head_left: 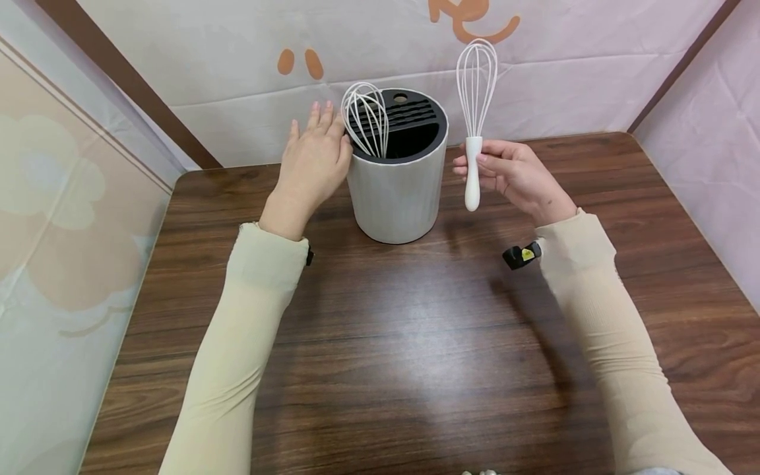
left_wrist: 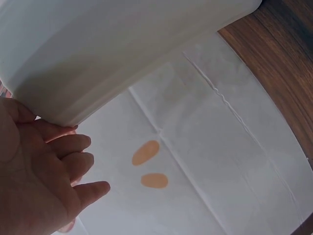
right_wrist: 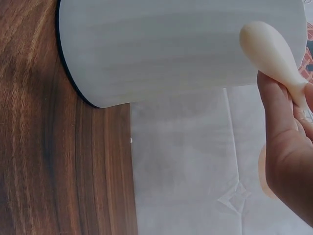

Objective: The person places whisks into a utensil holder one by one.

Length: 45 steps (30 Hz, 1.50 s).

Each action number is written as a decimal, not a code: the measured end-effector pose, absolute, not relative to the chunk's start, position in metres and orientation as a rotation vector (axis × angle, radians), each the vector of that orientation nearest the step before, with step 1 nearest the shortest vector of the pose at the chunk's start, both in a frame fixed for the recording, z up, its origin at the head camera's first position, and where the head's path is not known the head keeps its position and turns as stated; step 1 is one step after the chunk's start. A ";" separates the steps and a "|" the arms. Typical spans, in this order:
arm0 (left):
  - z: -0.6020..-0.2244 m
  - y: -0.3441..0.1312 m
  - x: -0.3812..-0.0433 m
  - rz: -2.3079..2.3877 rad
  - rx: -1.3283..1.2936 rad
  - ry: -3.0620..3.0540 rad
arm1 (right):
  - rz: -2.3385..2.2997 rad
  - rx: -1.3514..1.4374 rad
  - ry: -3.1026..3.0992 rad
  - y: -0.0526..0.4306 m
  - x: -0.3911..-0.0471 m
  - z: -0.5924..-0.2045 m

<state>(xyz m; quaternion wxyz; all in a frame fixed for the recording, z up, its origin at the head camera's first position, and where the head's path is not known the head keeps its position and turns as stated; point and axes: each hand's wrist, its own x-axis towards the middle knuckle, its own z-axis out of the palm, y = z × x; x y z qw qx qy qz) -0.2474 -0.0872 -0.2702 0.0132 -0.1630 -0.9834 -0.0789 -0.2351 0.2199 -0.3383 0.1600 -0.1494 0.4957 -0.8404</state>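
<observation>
A white whisk [head_left: 473,148] is pinched by its handle between the thumb and fingers of my right hand [head_left: 522,175], wire loops up. It is held upright to the right of a pale utensil holder [head_left: 394,204] with a black slotted top. In the right wrist view the rounded handle end [right_wrist: 264,44] overlaps the holder's side. My left hand [head_left: 315,155] rests against the holder's left upper side, fingers extended. A second white whisk [head_left: 367,122] stands in the holder's open compartment, leaning left, its handle hidden inside.
The holder stands near the back edge of a dark wooden table [head_left: 404,356]. Behind it hangs a pale cloth backdrop [head_left: 237,72] with orange printed shapes, and more cloth hangs at both sides. A black wrist device [head_left: 521,255] sits at the right cuff.
</observation>
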 end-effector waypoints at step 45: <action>-0.275 -0.080 -0.245 -0.274 -0.553 -3.054 | -2.419 -0.438 1.410 0.224 -0.227 -0.335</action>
